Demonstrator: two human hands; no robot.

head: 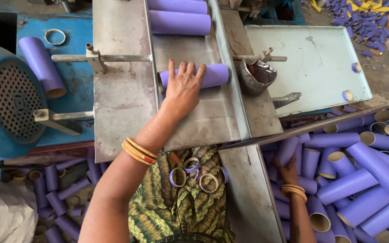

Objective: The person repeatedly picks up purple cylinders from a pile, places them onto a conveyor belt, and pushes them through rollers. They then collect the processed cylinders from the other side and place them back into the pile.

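Left hand (184, 88) lay flat, fingers (187, 69) spread over a purple tube (212, 75) in the metal tray (212, 121), gripping nothing. Right hand (288, 173) reached into the tube pile (361, 180); grip unclear. Cut rings (193, 173) sat on the lap.

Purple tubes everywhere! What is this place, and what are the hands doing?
The picture comes from a camera on a person's head, looking down. The left hand lies flat on a purple cardboard tube that rests in a sloping metal tray. More tubes wait higher up the tray. The right hand reaches down into a big pile of purple tubes beside the person. Thin cut rings lie on the lap. On the left sits a blue machine with a round grille.
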